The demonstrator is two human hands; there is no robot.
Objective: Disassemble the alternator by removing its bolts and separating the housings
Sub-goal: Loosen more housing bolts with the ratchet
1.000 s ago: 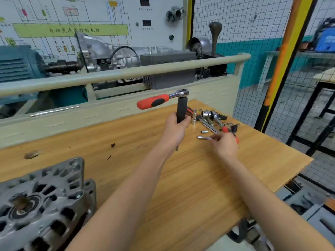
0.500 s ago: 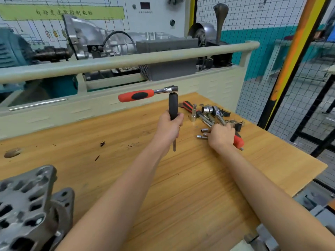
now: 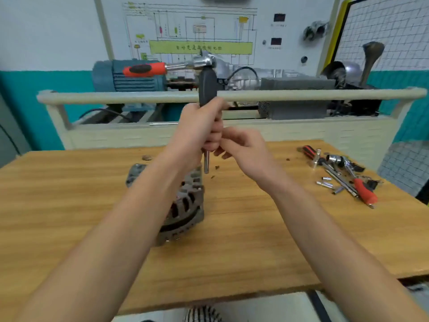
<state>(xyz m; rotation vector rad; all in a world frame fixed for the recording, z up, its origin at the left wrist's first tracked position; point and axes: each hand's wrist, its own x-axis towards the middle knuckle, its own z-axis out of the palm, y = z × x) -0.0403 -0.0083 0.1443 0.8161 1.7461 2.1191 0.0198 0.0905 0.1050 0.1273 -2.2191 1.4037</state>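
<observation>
**Driver raised above a heavy alternator, bolts not yet touched**

Head view: the alternator point(image 3: 183, 205) stands on its edge near the middle of the wooden tabletop point(image 3: 255, 240), partly hidden behind the left forearm. Its ribbed, slotted metal housing looks like cast metal, so I judge it heavy, stiff and unlikely to deform, but prone to rolling or tipping while it rests on its rim. The slots and the outer ears should give a sure hold; the smooth round rim would probably be the worst place to grip. Pressing it flat or bracing it with one palm seems wise before any bolt is turned.

The left hand point(image 3: 197, 126) is wrapped tight around the dark grip of a driver point(image 3: 207, 89), held upright above the alternator, its thin steel shaft pointing down and ending clear of the housing. A ratchet point(image 3: 162, 67) with a red and black handle sits across the top of that grip, sticking out to the left. The right hand point(image 3: 243, 147) is beside the shaft with its fingers curled close to it; whether they pinch a small piece I cannot tell.

Spare sockets and tools point(image 3: 343, 175) lie scattered at the right end of the tabletop, well apart from the alternator.
</observation>
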